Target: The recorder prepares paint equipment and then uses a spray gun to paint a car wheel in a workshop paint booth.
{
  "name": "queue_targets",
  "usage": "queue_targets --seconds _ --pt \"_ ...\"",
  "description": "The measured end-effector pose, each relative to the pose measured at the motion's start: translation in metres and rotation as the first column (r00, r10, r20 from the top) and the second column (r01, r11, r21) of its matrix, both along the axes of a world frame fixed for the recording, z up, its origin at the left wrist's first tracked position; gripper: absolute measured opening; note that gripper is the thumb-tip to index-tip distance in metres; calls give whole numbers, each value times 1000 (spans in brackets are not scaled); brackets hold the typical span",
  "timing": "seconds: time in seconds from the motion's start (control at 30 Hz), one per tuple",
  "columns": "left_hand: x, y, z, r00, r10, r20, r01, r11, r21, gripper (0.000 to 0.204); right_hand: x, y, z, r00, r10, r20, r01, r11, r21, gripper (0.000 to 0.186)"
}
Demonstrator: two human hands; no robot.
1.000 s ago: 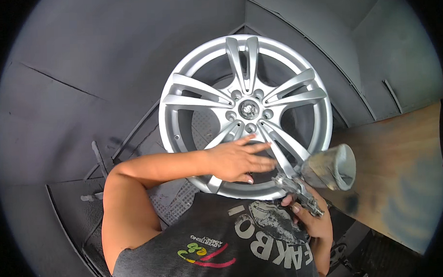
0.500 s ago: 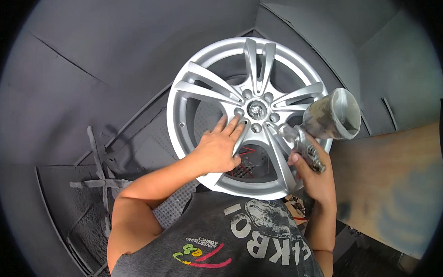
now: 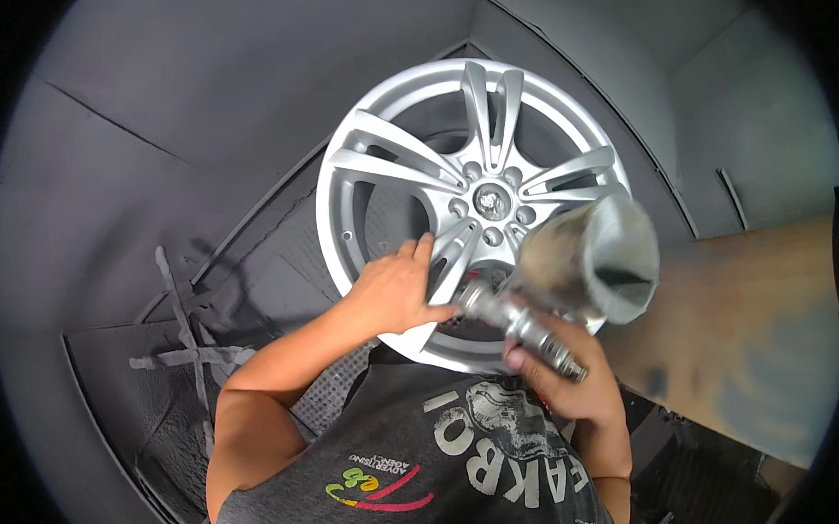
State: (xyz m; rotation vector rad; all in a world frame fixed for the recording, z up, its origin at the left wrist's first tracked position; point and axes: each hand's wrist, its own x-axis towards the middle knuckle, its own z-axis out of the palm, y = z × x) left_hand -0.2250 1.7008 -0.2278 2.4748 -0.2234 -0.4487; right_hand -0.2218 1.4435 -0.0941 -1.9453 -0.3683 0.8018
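Wheel (image 3: 493,203), silver, split-spoked: faces the viewer, just beyond a dark shirt (image 3: 444,427), between grey panels (image 3: 239,111). Spray gun (image 3: 522,329), metal, with cup (image 3: 563,257): clasped by right hand (image 3: 576,366) over the wheel's lower part, blurred. Left hand (image 3: 390,289): at the lower-left spoke (image 3: 456,272), thumb parted from fingers; whether they grip cannot be told. Handling, as judged: steady one spoke lightly, draw the thumb clear of the nozzle (image 3: 469,298), keep the cup level, spare the silver face any knock.
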Motion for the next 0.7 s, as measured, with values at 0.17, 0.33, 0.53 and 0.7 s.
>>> queue_targets --seconds 0.17,0.33,0.53,0.7 --pt "6 -6 -2 998 -19 52 15 997 70 105 24 -9 -22 894 -399 202 430 893 -137 52" --pt "2 -6 -3 998 24 62 -29 997 77 104 32 -24 -36 875 -484 14 483 875 42 58" --pt "1 -5 -10 990 12 141 -21 998 64 104 18 -6 -42 907 -394 -147 403 915 37 56" --pt "3 -5 -8 994 7 111 -13 998 57 104 33 -2 -62 913 -408 26 409 910 -63 50"
